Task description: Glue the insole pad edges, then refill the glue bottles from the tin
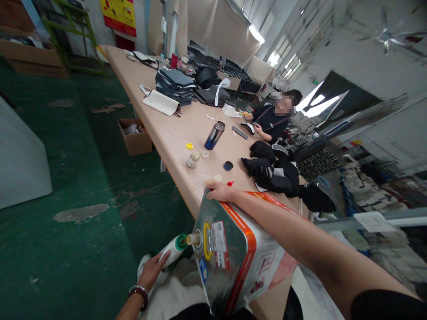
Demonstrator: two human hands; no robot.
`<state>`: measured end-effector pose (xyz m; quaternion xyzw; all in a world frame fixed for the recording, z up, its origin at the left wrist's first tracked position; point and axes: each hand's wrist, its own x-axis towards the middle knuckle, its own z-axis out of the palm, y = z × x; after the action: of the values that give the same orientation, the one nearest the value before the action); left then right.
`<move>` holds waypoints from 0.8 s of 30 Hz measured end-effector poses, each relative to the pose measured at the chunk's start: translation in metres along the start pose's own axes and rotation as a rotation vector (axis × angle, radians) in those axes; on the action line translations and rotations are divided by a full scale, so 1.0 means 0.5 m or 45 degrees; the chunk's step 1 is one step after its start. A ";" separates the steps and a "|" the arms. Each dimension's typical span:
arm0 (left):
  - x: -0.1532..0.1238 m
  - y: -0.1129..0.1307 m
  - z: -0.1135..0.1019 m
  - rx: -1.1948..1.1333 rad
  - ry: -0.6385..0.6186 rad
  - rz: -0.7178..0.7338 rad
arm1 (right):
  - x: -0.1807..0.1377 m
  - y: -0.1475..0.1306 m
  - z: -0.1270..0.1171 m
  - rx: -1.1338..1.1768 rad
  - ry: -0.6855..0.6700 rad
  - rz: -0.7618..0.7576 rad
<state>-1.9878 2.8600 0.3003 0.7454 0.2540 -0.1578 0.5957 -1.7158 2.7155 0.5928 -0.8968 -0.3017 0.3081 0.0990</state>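
Left hand (154, 267) gripping white bottle (171, 252), long axis slanting up-right, green-rimmed mouth right at the spout (192, 239); touching or not, can't tell. Spout faces left from tilted tin (236, 238), left hand nearer it. Right hand (219, 191) clamped over tin's upper corner. Desk (180, 142) beyond.

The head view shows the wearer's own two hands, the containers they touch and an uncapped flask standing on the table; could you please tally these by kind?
Hands: 2 (left hand, right hand)
Metal can, touched by the right hand: 1
White bottle, held in the left: 1
Flask: 1
Total: 5
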 end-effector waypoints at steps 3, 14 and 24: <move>-0.001 0.002 0.000 -0.019 0.013 0.006 | -0.003 -0.003 -0.002 -0.001 -0.003 0.002; -0.011 0.025 0.002 -0.056 0.048 -0.022 | -0.005 -0.006 -0.003 -0.007 -0.004 0.008; -0.006 0.018 0.004 -0.026 0.047 0.038 | -0.010 -0.012 -0.006 -0.003 -0.009 0.048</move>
<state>-1.9848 2.8559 0.3086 0.7460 0.2553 -0.1324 0.6007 -1.7200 2.7175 0.5998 -0.9013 -0.2856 0.3128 0.0910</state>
